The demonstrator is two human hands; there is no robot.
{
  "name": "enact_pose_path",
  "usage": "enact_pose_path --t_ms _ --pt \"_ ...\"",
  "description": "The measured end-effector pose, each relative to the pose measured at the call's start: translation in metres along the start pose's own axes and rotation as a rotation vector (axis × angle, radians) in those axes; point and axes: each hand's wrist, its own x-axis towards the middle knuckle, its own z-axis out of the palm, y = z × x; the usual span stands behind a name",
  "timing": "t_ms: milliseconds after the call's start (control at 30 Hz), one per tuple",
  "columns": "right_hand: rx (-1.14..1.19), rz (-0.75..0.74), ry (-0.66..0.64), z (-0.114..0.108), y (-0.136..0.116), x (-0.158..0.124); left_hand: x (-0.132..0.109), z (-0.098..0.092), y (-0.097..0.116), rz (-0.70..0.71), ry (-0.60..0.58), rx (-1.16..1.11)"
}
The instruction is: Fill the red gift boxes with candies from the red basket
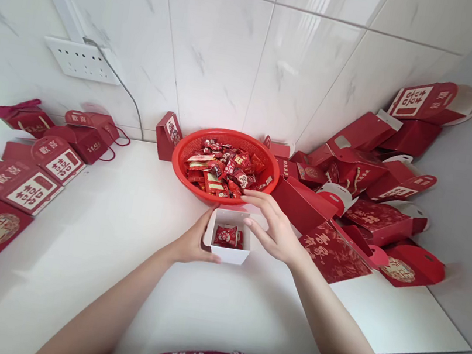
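In the head view, a small open gift box (229, 255), white on the side facing me, stands on the table with several red-wrapped candies (226, 235) inside. My left hand (197, 239) is closed round its left side, thumb along the near face. My right hand (273, 228) hovers at the box's upper right, fingers stretched and apart, close to a pinkish flap; whether the fingertips touch it I cannot tell. Just beyond the box sits a red plastic basket (177, 175) holding many wrapped candies (223, 169).
Red gift boxes (33, 185) stand in a row on the left of the white table (109, 253). A heap of red boxes (345, 217) lies on the right, close to my right forearm. Behind is a tiled wall with a power strip (82, 61) and grey cable.
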Motion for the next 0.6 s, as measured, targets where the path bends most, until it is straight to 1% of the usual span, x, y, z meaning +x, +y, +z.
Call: enact_pose_path --t_ms 67,133,200,267,300,333,367,400,467,533,600 --pt "-0.005 0.019 0.135 0.006 0.009 -0.021 -0.012 -0.013 0.002 -0.064 0.017 0.028" --pt "0.004 0.064 0.268 0.017 0.019 -0.043 -0.026 -0.025 0.003 -0.152 0.089 0.014" --pt "0.070 0.149 0.430 0.032 0.030 -0.062 -0.039 -0.031 0.002 -0.215 0.175 0.030" --pt "0.172 0.256 0.593 0.047 0.038 -0.077 -0.047 -0.029 0.004 -0.204 0.219 0.134" --pt "0.219 0.302 0.644 0.053 0.040 -0.083 -0.049 -0.025 0.005 -0.167 0.226 0.204" --pt "0.258 0.333 0.660 0.058 0.041 -0.087 -0.050 -0.020 0.008 -0.121 0.228 0.275" --pt "0.286 0.341 0.636 0.060 0.041 -0.091 -0.049 -0.014 0.011 -0.074 0.227 0.344" --pt "0.303 0.328 0.571 0.061 0.040 -0.093 -0.048 -0.008 0.014 -0.029 0.220 0.401" --pt "0.303 0.250 0.374 0.060 0.036 -0.097 -0.045 0.002 0.020 0.041 0.188 0.471" --pt "0.262 0.160 0.179 0.056 0.031 -0.098 -0.042 0.010 0.021 0.058 0.153 0.488" --pt "0.214 0.105 0.065 0.053 0.028 -0.096 -0.040 0.015 0.019 0.045 0.164 0.423"
